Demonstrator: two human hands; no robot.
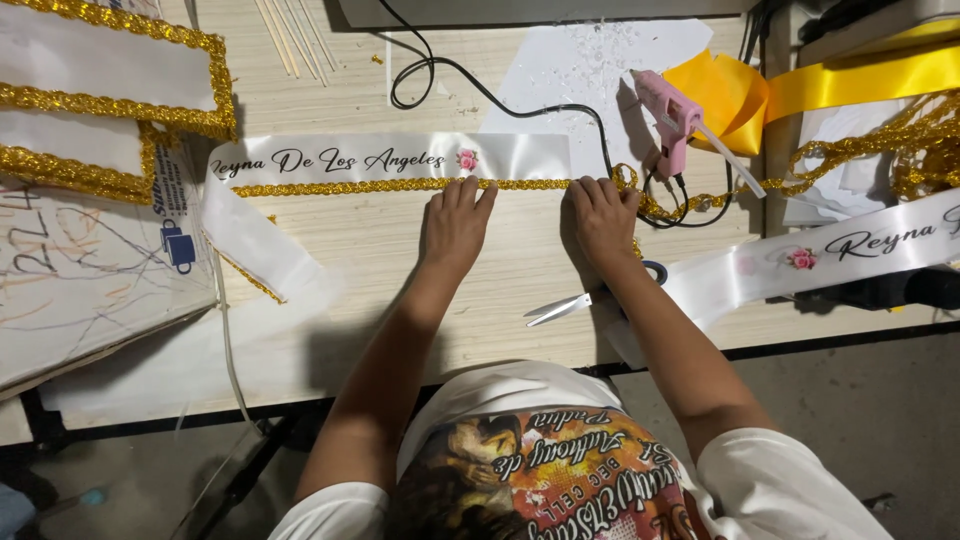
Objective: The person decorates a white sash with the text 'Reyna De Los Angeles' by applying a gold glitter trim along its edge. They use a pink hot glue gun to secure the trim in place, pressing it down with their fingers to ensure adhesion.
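At the far left lie white panels edged with glittering gold braid (120, 110), and below them a scribbled sheet of cardboard (90, 290). Just right of these, a white satin sash with dark script lettering and a small pink rose (390, 158) lies flat across the pale wooden tabletop (380, 260). A strip of gold braided trim (340, 187) runs along the sash's lower edge.

The left hand (455, 225) rests palm down with its fingers spread flat, fingertips pressing on the gold trim near the rose; it grasps nothing. Just beside it, the right hand (603, 218) presses its fingertips on the same trim at the sash's right end, also flat and unclenched, where the trim runs on loose toward the right.

Near the right forearm lies a pair of scissors with silver blades (560, 309). Above the right hand a pink hot glue gun (672, 122) stands on a white sheet, its black cord (480, 85) looping back. Further right lie yellow satin ribbon (800, 88) and a second white lettered sash (850, 250)
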